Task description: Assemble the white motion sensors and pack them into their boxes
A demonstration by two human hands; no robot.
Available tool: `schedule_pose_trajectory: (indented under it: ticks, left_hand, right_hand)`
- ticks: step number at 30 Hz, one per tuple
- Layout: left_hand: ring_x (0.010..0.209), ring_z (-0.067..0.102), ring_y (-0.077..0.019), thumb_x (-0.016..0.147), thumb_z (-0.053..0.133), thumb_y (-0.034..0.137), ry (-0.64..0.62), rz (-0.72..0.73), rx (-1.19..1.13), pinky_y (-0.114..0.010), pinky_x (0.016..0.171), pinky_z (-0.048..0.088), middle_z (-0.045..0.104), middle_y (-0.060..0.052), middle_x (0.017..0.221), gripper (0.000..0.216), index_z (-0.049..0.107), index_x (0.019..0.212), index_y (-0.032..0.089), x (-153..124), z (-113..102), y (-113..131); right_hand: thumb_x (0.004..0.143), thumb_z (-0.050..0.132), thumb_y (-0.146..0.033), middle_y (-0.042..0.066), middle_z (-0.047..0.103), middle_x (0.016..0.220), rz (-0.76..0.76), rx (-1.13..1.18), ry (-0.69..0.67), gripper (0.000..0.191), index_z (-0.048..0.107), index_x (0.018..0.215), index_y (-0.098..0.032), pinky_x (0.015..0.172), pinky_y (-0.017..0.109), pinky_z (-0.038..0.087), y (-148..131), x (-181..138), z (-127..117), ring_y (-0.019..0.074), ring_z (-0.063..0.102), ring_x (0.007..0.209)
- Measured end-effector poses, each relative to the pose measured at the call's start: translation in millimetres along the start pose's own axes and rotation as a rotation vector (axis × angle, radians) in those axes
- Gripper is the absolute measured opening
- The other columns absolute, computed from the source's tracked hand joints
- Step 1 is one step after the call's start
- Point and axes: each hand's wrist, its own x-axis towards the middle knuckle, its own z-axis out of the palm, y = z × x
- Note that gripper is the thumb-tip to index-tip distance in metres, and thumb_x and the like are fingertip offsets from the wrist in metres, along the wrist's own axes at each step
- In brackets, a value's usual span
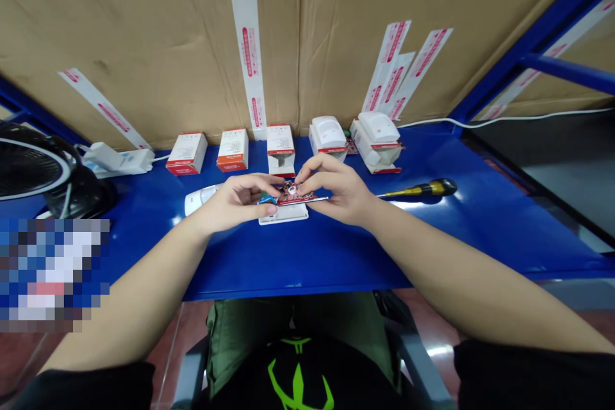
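Between my two hands I hold a red circuit board [300, 196] just above the blue table. My left hand [243, 202] pinches its left end, where a blue part [268, 199] shows. At the board's right end, the thumb and fingers of my right hand [334, 189] are closed, touching a small round white part [293, 189] on top. Beneath the board lies a flat white plastic cover [286, 214]. A white plastic housing [195, 200] rests on the table, partly hidden behind my left hand. To the right lies a screwdriver [423, 190] with a yellow and black handle.
Several small red and white boxes [187, 152] line the back of the blue table [288, 262]. White detectors [327, 132] rest on two of them. A black fan [57, 173] and a white power strip [118, 160] stand at left. Cardboard [336, 45] walls the back.
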Motion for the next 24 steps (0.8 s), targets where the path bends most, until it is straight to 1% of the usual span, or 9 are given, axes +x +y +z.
schedule_pose_trajectory:
  ticks: [2, 5, 8, 11, 13, 16, 20, 24]
  left_hand:
    - [0.131, 0.076, -0.0260, 0.081, 0.096, 0.018, -0.041, 0.045, 0.025, -0.041, 0.115, 0.063, 0.080, -0.010, 0.138, 0.037, 0.084, 0.116, 0.025, -1.2, -2.0, 0.6]
    - [0.139, 0.072, -0.0272, 0.080, 0.095, 0.012, -0.077, 0.054, 0.059, -0.042, 0.121, 0.059, 0.076, -0.011, 0.147, 0.066, 0.074, 0.140, 0.027, -3.5, -5.5, 0.0]
    - [0.139, 0.072, -0.0282, 0.082, 0.094, 0.015, -0.109, 0.020, 0.106, -0.042, 0.120, 0.060, 0.076, -0.013, 0.145, 0.075, 0.068, 0.151, 0.026, -5.9, -9.8, -2.8]
    - [0.138, 0.073, -0.0285, 0.081, 0.096, 0.019, -0.116, 0.017, 0.159, -0.042, 0.121, 0.059, 0.076, -0.014, 0.146, 0.075, 0.068, 0.150, 0.025, -7.7, -11.9, -5.4]
    - [0.139, 0.072, -0.0298, 0.081, 0.098, 0.022, -0.114, 0.032, 0.210, -0.044, 0.123, 0.058, 0.075, -0.014, 0.149, 0.072, 0.071, 0.147, 0.024, -8.5, -11.7, -5.3]
    - [0.139, 0.073, -0.0320, 0.083, 0.096, 0.028, -0.109, 0.059, 0.299, -0.047, 0.125, 0.056, 0.076, -0.015, 0.148, 0.065, 0.074, 0.144, 0.021, -9.2, -11.0, -1.8]
    - [0.138, 0.073, -0.0332, 0.085, 0.095, 0.032, -0.143, 0.057, 0.354, -0.048, 0.124, 0.056, 0.075, -0.017, 0.148, 0.064, 0.074, 0.145, 0.021, -9.5, -12.2, 3.8]
    - [0.133, 0.076, -0.0317, 0.087, 0.092, 0.033, -0.153, 0.048, 0.394, -0.046, 0.122, 0.058, 0.077, -0.016, 0.146, 0.059, 0.075, 0.143, 0.021, -8.9, -13.9, 7.0]
  right_hand:
    - [0.098, 0.072, -0.012, 0.005, 0.068, 0.112, -0.045, -0.006, -0.010, 0.017, 0.075, 0.107, -0.026, 0.086, 0.037, 0.062, -0.5, -0.6, 1.0, 0.0193, 0.070, 0.102]
    - [0.100, 0.072, -0.012, 0.005, 0.066, 0.113, -0.074, 0.037, -0.020, 0.014, 0.073, 0.105, -0.025, 0.085, 0.035, 0.063, -0.2, -1.1, 3.3, 0.0180, 0.070, 0.103]
    - [0.100, 0.073, -0.011, 0.005, 0.064, 0.115, -0.071, 0.061, -0.026, 0.014, 0.073, 0.105, -0.024, 0.089, 0.037, 0.064, 1.1, -2.6, 5.0, 0.0186, 0.069, 0.106]
    - [0.101, 0.072, -0.012, 0.006, 0.059, 0.118, -0.064, 0.090, -0.051, 0.013, 0.074, 0.105, -0.024, 0.091, 0.039, 0.065, 1.8, -5.1, 7.3, 0.0195, 0.067, 0.110]
    - [0.102, 0.071, -0.014, 0.007, 0.056, 0.119, -0.048, 0.128, -0.063, 0.009, 0.074, 0.104, -0.023, 0.092, 0.040, 0.066, 1.5, -6.5, 9.7, 0.0193, 0.067, 0.109]
    - [0.103, 0.072, -0.016, 0.006, 0.053, 0.121, -0.047, 0.204, -0.067, 0.007, 0.074, 0.103, -0.023, 0.095, 0.042, 0.066, 0.7, -7.1, 13.0, 0.0183, 0.066, 0.108]
    - [0.104, 0.070, -0.014, 0.006, 0.052, 0.121, -0.058, 0.217, -0.085, 0.010, 0.073, 0.104, -0.023, 0.102, 0.045, 0.064, -0.2, -6.9, 14.2, 0.0190, 0.065, 0.113]
    - [0.104, 0.065, -0.011, 0.007, 0.052, 0.124, -0.036, 0.210, -0.108, 0.015, 0.073, 0.105, -0.023, 0.101, 0.044, 0.064, -0.9, -7.5, 14.1, 0.0196, 0.063, 0.116]
